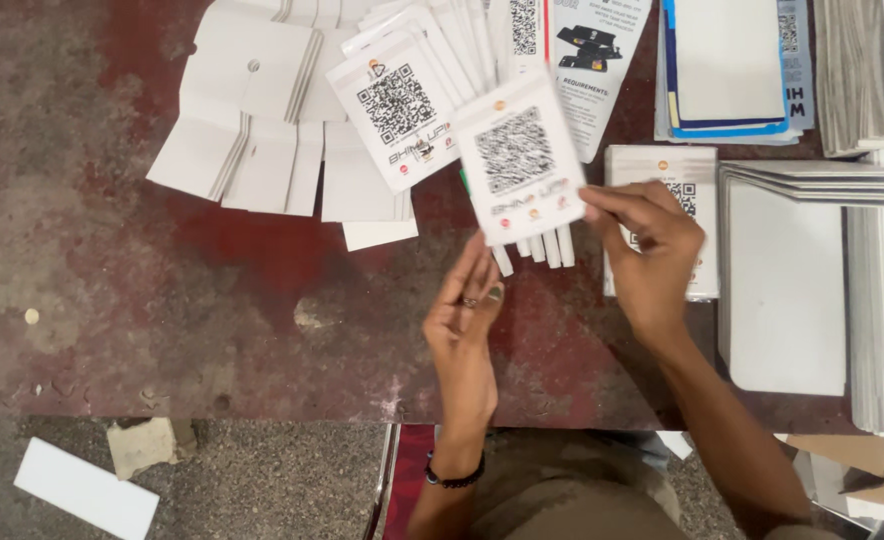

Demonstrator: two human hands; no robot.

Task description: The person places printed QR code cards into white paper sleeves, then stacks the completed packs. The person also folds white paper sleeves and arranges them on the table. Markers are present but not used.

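Observation:
My right hand [647, 250] pinches the right edge of a white square-code card [517, 160] and holds it above the worn red table [212, 290]; the card is blurred with motion. Just below the card, my left hand [467, 315] hovers with its fingers straight and close together, holding nothing; it wears rings and a dark bead bracelet. Under the held card, several narrow white strips [542, 250] fan out on the table.
Fanned white code cards [397, 105] and blank folded cards [252, 150] lie at the back left. A stack of code cards [697, 180] sits behind my right hand. Tall stacks of white boards [792, 290] stand at right, printed leaflets [727, 65] behind. Paper scraps [87, 490] lie on the floor.

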